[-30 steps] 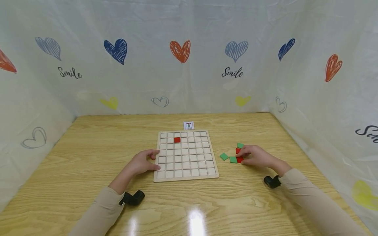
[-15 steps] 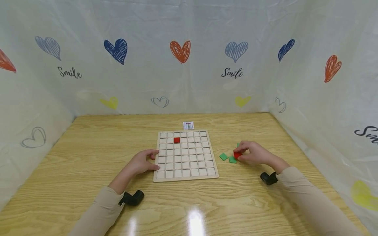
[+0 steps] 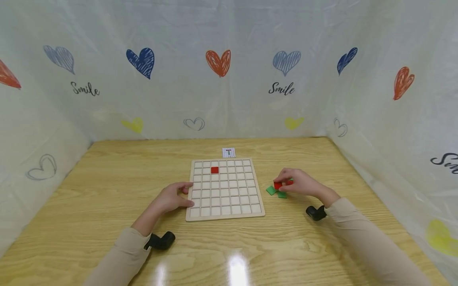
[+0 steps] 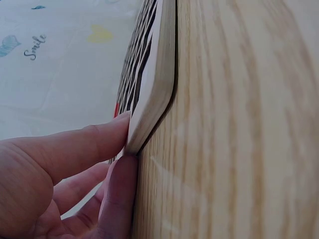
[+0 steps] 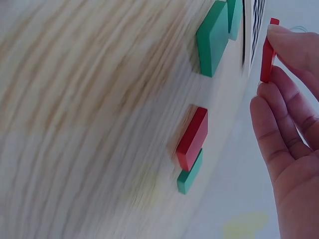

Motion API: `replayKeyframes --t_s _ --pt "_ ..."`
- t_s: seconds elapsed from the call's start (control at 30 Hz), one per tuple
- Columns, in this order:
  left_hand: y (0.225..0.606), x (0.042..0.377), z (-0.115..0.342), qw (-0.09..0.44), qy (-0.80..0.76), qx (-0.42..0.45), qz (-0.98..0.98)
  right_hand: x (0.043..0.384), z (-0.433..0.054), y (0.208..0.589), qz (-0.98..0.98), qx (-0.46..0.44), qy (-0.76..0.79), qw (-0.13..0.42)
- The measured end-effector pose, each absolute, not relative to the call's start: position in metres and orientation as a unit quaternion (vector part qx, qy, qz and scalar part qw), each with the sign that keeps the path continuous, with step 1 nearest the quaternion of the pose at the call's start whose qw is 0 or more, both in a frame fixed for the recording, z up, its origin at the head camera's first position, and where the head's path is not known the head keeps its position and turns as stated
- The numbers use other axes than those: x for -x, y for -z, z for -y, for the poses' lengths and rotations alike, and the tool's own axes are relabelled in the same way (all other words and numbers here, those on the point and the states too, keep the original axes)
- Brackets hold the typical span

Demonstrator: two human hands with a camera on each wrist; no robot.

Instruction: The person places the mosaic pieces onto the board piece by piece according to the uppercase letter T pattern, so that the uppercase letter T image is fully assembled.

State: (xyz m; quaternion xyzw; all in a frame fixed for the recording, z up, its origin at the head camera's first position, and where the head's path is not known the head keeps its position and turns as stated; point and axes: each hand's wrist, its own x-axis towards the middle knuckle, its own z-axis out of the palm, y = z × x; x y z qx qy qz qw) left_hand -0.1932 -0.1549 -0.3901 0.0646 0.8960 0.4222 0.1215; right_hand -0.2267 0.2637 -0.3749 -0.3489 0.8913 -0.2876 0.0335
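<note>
My right hand [image 3: 299, 183] pinches a red square tile [image 5: 269, 56] between thumb and fingertips, raised above the table just right of the board. Below and behind it lie another red tile [image 5: 193, 140] and several green tiles [image 5: 213, 42], partly covered by the hand in the head view. A pale wooden grid board [image 3: 225, 217] occupies the middle, with one red tile [image 3: 214, 170] in its second row from the back. My left hand [image 3: 174, 196] rests at the board's left edge, thumb near the front corner [image 4: 144, 127] and index finger farther back.
Behind the board lies a small printed card [image 3: 229, 152] with a red and green pattern on a grid. White sheeting [image 3: 247, 111] with printed hearts closes off the table [image 3: 136, 163] at the back and both sides. A black wrist camera [image 3: 316, 213] projects under the right sleeve.
My right hand has lifted a red tile from the pile and carried it a little left, toward the board. My left hand stays at the board's edge.
</note>
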Motion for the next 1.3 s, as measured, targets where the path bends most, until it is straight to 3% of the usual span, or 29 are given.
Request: replayKeyframes --t_s 0.27,0.6,1.3 --pt "0.389 0.193 0.155 0.119 -0.421 -0.066 -0.897 0.23 -0.25 0.372 -0.887 0.346 0.301 0.054" --pt "0.388 0.192 0.153 0.117 -0.425 -0.063 -0.895 0.237 -0.238 0.375 -0.871 0.38 0.311 0.014" --pt "0.389 0.192 0.154 0.119 -0.424 -0.057 -0.896 0.25 -0.207 0.373 -0.87 0.362 0.33 0.051"
